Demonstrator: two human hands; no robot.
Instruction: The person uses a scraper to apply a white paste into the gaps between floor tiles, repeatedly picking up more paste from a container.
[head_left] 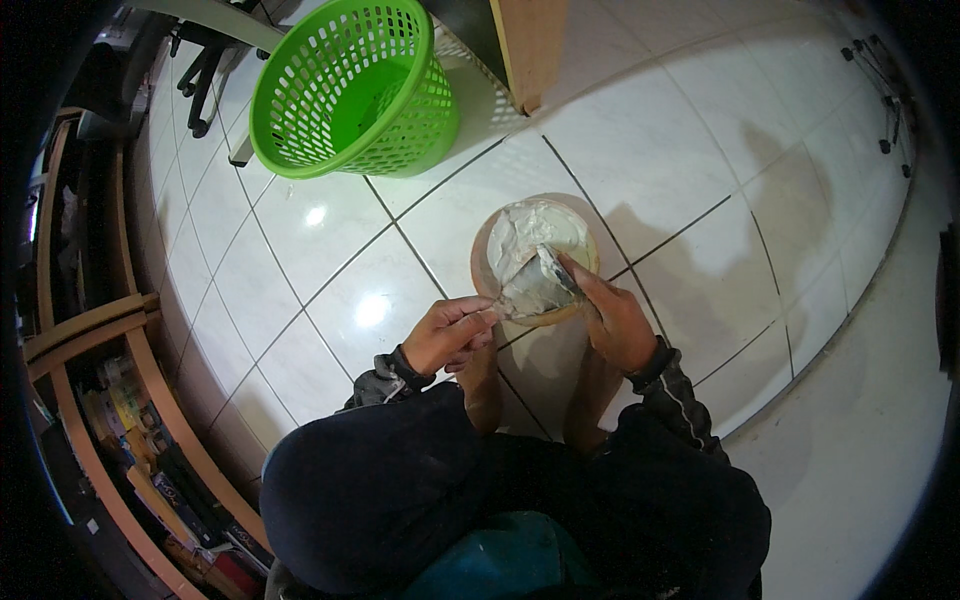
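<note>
A round tub [482, 262] of thick white paste [540, 225] stands on the tiled floor between my feet. Over its near half, my right hand [622, 325] grips a flat, greyish scraper [538, 288] smeared with paste; a dark strip runs along its right side. The thumb lies on that strip, and the other fingers are mostly hidden beneath. My left hand [452, 335] is closed, its thumb and forefinger pinched together at the scraper's left corner. Whether those fingertips hold the corner or a bit of paste is too small to tell.
A green perforated plastic basket [440, 120] stands beyond the tub to the left, beside a wooden panel [530, 55]. Wooden shelves [90, 340] with assorted items run along the left. Black chair castors [198, 125] show at the far left. A pale wall [850, 450] borders the right.
</note>
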